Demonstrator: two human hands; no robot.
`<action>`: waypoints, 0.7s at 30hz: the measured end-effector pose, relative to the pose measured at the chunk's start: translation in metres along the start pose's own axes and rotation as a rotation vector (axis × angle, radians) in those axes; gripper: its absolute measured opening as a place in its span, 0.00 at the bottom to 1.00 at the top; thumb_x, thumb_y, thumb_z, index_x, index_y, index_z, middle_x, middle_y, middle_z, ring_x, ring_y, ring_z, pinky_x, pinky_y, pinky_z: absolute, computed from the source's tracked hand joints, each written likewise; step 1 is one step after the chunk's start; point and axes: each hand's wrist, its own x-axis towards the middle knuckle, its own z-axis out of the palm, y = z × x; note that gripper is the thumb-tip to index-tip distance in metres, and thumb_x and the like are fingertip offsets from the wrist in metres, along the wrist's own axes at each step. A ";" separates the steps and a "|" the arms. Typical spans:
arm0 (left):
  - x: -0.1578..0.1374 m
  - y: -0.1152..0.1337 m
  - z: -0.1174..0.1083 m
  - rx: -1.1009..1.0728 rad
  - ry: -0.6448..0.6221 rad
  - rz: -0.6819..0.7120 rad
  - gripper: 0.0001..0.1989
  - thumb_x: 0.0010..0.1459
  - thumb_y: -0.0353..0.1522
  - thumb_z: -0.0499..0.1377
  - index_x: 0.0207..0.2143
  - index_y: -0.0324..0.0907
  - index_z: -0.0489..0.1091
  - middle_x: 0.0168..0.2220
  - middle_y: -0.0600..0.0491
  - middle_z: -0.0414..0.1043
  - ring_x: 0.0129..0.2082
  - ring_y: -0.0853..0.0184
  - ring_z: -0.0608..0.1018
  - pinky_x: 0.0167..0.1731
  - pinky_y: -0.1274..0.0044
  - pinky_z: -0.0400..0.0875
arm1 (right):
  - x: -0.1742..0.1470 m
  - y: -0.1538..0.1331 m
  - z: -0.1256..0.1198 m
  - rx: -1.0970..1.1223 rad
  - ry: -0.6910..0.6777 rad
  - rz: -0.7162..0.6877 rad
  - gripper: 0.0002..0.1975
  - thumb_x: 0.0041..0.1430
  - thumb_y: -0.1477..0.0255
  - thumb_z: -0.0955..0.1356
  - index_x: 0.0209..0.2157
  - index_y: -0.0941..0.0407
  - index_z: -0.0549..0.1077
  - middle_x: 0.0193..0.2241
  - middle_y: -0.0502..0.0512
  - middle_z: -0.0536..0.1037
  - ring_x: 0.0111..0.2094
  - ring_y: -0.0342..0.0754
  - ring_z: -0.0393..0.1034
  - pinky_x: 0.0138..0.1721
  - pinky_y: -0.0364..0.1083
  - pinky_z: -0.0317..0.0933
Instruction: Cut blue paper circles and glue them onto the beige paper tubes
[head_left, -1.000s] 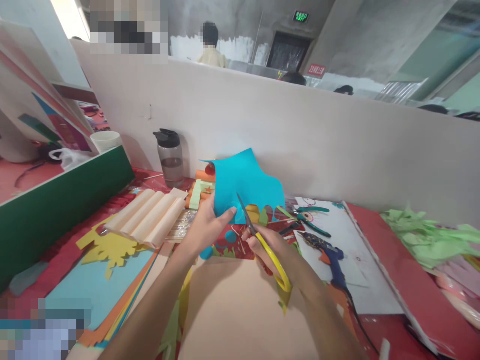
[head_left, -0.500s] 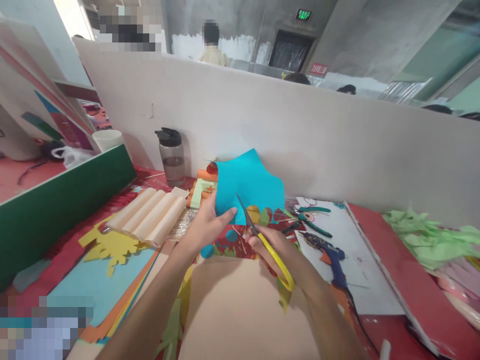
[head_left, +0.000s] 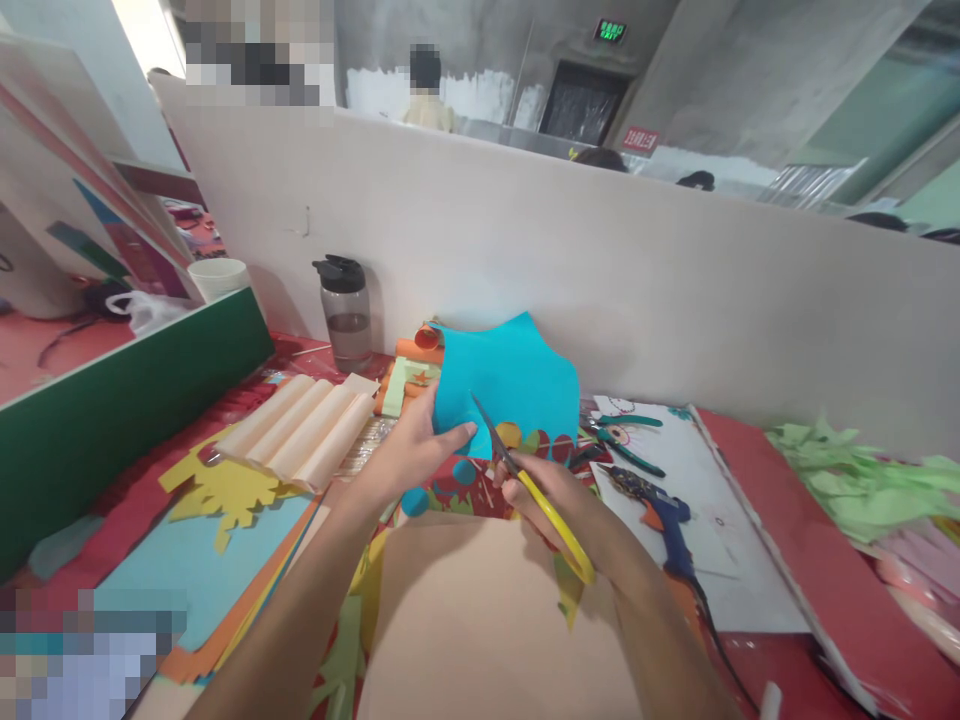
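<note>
A bright blue sheet of paper (head_left: 510, 375) with scalloped cut-outs along its lower edge is pinched at its lower left by my left hand (head_left: 412, 440), thumb on top. My right hand (head_left: 559, 500) is closed round yellow-handled scissors (head_left: 551, 515). Their dark blades point up and left, lying across the lower part of the blue sheet. Just beneath the sheet lie small cut paper discs, among them a blue disc (head_left: 415, 501) and a yellow disc (head_left: 509, 434). A large peach sheet (head_left: 495, 620) lies in front of me, under my forearms.
A water bottle (head_left: 346, 315) stands by the white partition (head_left: 562, 250). To the left are peach paper rolls (head_left: 296, 430), a yellow cut-out (head_left: 221, 485) and stacked coloured sheets (head_left: 202, 570). Green-handled pliers (head_left: 630, 450) and a glue gun (head_left: 664, 520) lie right, near green crepe paper (head_left: 862, 470).
The blue sheet has tipped a little to the right and lower, its right edge shifting outward. My hands and the scissors stay nearly in place.
</note>
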 end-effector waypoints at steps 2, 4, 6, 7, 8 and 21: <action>-0.001 0.001 -0.002 0.009 -0.013 -0.014 0.23 0.58 0.38 0.65 0.53 0.39 0.66 0.48 0.47 0.77 0.43 0.59 0.80 0.44 0.68 0.76 | 0.001 0.001 -0.001 -0.007 -0.003 0.020 0.24 0.64 0.47 0.64 0.34 0.55 0.69 0.25 0.49 0.69 0.25 0.44 0.61 0.26 0.42 0.52; -0.001 0.001 -0.003 0.012 -0.026 -0.011 0.23 0.58 0.38 0.64 0.54 0.40 0.66 0.48 0.47 0.77 0.44 0.59 0.79 0.45 0.67 0.76 | 0.001 0.002 -0.001 -0.016 -0.009 0.056 0.24 0.63 0.46 0.64 0.34 0.55 0.69 0.24 0.48 0.67 0.24 0.43 0.60 0.24 0.42 0.50; -0.001 0.000 -0.004 0.006 -0.032 -0.004 0.23 0.59 0.38 0.64 0.54 0.40 0.66 0.49 0.47 0.77 0.44 0.59 0.79 0.46 0.68 0.75 | 0.001 0.002 -0.001 -0.016 -0.015 0.064 0.24 0.63 0.47 0.64 0.34 0.55 0.68 0.24 0.48 0.68 0.25 0.44 0.61 0.25 0.42 0.51; -0.001 0.000 -0.004 0.002 -0.034 -0.004 0.23 0.59 0.37 0.64 0.54 0.40 0.66 0.49 0.47 0.77 0.44 0.59 0.79 0.47 0.68 0.75 | 0.000 0.001 -0.002 -0.012 -0.015 0.058 0.24 0.63 0.47 0.64 0.34 0.55 0.68 0.25 0.49 0.69 0.26 0.44 0.62 0.26 0.42 0.52; -0.001 0.000 -0.004 -0.003 -0.034 -0.005 0.23 0.58 0.38 0.64 0.54 0.41 0.66 0.49 0.47 0.77 0.45 0.59 0.79 0.47 0.68 0.75 | 0.000 0.000 -0.002 -0.008 -0.018 0.051 0.24 0.63 0.47 0.64 0.34 0.55 0.68 0.26 0.50 0.70 0.27 0.45 0.63 0.27 0.42 0.53; 0.001 -0.010 0.007 -0.362 0.093 -0.025 0.21 0.54 0.39 0.68 0.48 0.42 0.70 0.40 0.50 0.77 0.36 0.65 0.79 0.39 0.74 0.73 | 0.010 0.015 0.008 0.136 0.092 0.032 0.29 0.56 0.40 0.65 0.34 0.54 0.69 0.17 0.46 0.64 0.17 0.43 0.58 0.18 0.41 0.50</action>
